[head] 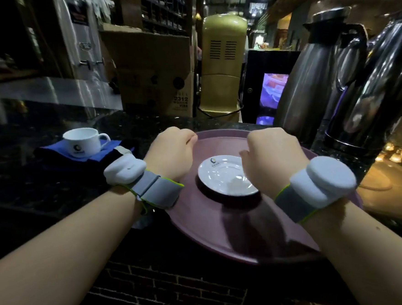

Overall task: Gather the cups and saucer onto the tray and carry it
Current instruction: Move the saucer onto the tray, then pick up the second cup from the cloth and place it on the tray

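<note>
Both hands over the tray, fists closed, nothing in them

The left hand [171, 152] hovers at the far-left rim of the round maroon tray [224, 234], fingers curled in, its grip closed on nothing; the right hand [271, 154] hangs over the tray beside the white saucer [223, 177], also curled and empty (each wrist wears a grey strap with a white pod). The saucer sits alone on the tray, logo side away. Off to the left, well apart from the tray, a white logo cup [84, 141] stands upright on a blue cloth [113, 144] on the dark worktop [43, 184]. Steel thermos jugs [314, 82] stand at the right
</note>
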Action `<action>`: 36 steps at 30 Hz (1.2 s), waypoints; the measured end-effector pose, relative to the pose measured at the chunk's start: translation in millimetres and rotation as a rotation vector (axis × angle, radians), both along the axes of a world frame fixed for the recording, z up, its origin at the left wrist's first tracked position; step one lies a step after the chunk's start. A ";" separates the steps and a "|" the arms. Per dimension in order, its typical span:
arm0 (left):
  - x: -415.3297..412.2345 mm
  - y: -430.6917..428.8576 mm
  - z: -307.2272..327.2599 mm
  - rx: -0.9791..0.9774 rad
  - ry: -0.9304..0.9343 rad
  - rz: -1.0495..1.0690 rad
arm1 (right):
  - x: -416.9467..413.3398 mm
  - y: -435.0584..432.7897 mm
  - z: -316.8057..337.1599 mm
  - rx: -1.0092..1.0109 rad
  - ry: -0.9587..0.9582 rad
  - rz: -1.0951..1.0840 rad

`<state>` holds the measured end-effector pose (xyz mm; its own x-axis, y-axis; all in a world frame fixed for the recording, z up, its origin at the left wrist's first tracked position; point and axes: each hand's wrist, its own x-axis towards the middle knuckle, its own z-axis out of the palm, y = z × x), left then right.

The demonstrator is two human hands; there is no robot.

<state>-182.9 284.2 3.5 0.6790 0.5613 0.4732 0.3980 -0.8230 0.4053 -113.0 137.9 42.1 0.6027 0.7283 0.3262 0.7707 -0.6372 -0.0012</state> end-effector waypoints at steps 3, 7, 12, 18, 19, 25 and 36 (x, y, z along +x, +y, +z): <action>-15.6 13.1 4.9 -0.010 -0.171 -0.068 | -15.2 19.6 4.5 0.184 0.002 0.150; -46.4 41.6 14.0 -0.022 -0.362 -0.140 | -41.2 61.8 7.2 0.363 0.058 0.328; -87.6 109.0 20.5 -0.038 -0.375 -0.160 | -68.1 126.6 8.2 0.323 0.108 0.343; -124.0 179.6 19.3 -0.265 -0.185 -0.187 | -81.1 188.0 3.0 0.250 0.241 0.271; -126.4 186.7 17.0 -0.308 -0.137 -0.200 | -83.4 194.2 1.2 0.233 0.266 0.261; -130.2 212.7 -2.0 -0.586 0.008 -0.268 | -90.2 219.8 -13.5 0.130 0.316 0.232; -127.0 219.1 3.3 -0.568 0.169 -0.293 | -86.1 230.2 -22.9 0.071 0.293 0.209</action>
<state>-309.9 503.3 6.8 0.8803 0.4734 0.0314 0.2866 -0.5834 0.7599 -199.1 368.1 19.1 0.5187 0.8274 0.2155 0.8445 -0.4566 -0.2799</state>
